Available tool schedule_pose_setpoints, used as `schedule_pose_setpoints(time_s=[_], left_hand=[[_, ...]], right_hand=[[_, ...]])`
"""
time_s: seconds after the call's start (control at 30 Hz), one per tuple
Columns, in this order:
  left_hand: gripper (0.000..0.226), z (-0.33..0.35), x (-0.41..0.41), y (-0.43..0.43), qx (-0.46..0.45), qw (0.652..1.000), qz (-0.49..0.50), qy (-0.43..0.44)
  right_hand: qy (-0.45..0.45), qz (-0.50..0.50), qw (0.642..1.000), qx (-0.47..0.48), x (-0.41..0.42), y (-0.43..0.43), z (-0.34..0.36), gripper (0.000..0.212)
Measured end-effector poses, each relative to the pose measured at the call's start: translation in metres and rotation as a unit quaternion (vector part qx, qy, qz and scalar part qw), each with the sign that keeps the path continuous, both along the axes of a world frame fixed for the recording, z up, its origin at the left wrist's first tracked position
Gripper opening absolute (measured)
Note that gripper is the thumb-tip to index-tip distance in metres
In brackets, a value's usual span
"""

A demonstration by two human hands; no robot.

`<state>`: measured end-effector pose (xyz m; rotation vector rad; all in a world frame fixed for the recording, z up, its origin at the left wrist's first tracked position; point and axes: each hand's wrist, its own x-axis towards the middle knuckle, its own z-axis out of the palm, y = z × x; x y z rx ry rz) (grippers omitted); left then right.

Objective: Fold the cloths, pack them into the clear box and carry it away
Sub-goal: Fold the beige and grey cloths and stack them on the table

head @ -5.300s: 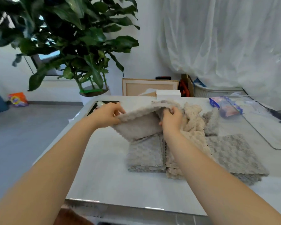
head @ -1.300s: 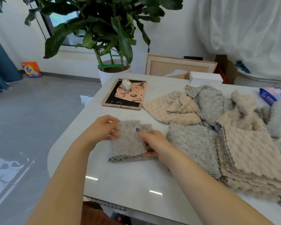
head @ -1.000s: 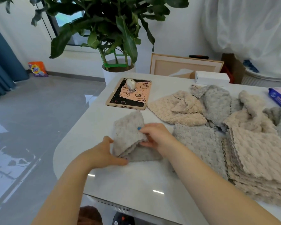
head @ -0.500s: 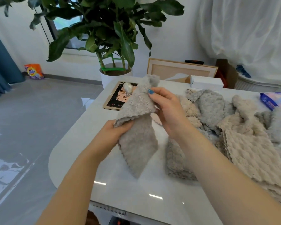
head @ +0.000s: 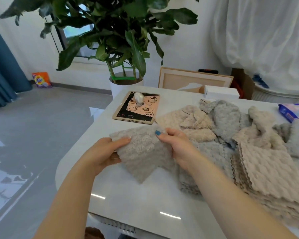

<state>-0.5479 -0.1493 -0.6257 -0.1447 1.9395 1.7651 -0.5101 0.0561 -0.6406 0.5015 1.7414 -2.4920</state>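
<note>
While the fluffy grey square cloth hangs just above the white glossy desk, the left hand and the right hand pinch its upper corners with their fingers.

Tablet, potted plant, white box

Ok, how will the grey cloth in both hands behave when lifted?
Likely floppy: the grey cloth sags to a hanging corner between the left hand and right hand. Probably light: fingertip pinches carry it. Fluffy pile should resist slipping.
</note>
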Motion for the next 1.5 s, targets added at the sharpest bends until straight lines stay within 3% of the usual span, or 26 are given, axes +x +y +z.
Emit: schedule_pose_setpoints(time_s=[0.07,0.17,0.27,0.33,0.4,0.5,0.6,0.7,0.8,0.87,0.97,1.1,1.17,1.27,1.3,1.4,1.5], left_hand=[[0.034,-0.001,-0.004,-0.003,-0.021,0.998,0.036,0.036],[0.034,0.003,-0.011,0.001,-0.004,0.989,0.122,0.087],[0.065,0.007,-0.013,0.010,0.038,0.981,0.130,0.138],[0.076,0.010,-0.010,0.015,0.045,0.976,0.075,0.200],[0.073,0.010,-0.009,0.019,-0.035,0.952,0.013,0.303],[0.039,0.009,-0.012,0.020,-0.172,0.902,0.006,0.396],[0.023,0.010,-0.012,0.017,-0.164,0.917,-0.031,0.362],[0.017,0.019,-0.008,0.004,-0.069,0.955,-0.065,0.282],[0.031,0.024,-0.004,-0.007,0.061,0.980,-0.082,0.173],[0.032,0.022,-0.006,-0.008,0.091,0.989,-0.074,0.090],[0.029,0.003,-0.014,-0.008,-0.007,0.997,-0.071,0.043],[0.041,-0.032,-0.023,-0.009,-0.172,0.983,-0.064,0.021],[0.049,-0.040,-0.026,-0.007,-0.210,0.976,-0.065,0.005],[0.057,-0.045,-0.033,-0.004,-0.232,0.971,-0.058,0.011],[0.055,-0.045,-0.035,-0.002,-0.234,0.971,-0.054,0.011],[0.043,-0.044,-0.038,0.006,-0.190,0.981,-0.047,-0.005],[0.037,-0.038,-0.040,0.012,-0.130,0.991,-0.042,-0.016]], right_hand=[[0.041,-0.037,0.998,0.001,-0.001,-0.001,0.004,0.022],[0.075,-0.015,0.996,-0.033,0.000,-0.003,0.007,0.032],[0.104,0.008,0.992,-0.068,0.000,-0.003,0.011,0.031],[0.129,0.008,0.987,-0.094,0.000,0.000,0.014,0.032],[0.156,-0.009,0.985,-0.071,-0.001,0.006,0.017,0.034],[0.189,-0.053,0.980,0.023,-0.004,0.013,0.017,0.034],[0.195,-0.073,0.973,0.095,-0.004,0.012,0.011,0.031],[0.195,-0.009,0.979,0.054,0.000,0.012,0.011,0.033],[0.182,0.033,0.983,0.005,0.005,0.008,0.016,0.026],[0.156,0.008,0.988,0.009,0.003,0.003,0.014,0.018],[0.055,0.008,0.996,0.067,-0.003,-0.004,0.004,0.017],[-0.121,0.090,0.968,0.202,-0.005,-0.009,-0.032,0.040],[-0.138,0.075,0.950,0.269,-0.006,-0.009,-0.044,0.040],[-0.133,0.079,0.913,0.377,-0.004,-0.010,-0.044,0.016],[-0.138,0.091,0.906,0.390,-0.004,-0.010,-0.043,0.018],[-0.170,0.112,0.915,0.349,-0.003,-0.013,-0.040,0.028],[-0.187,0.077,0.959,0.200,-0.004,-0.010,-0.038,0.040]])
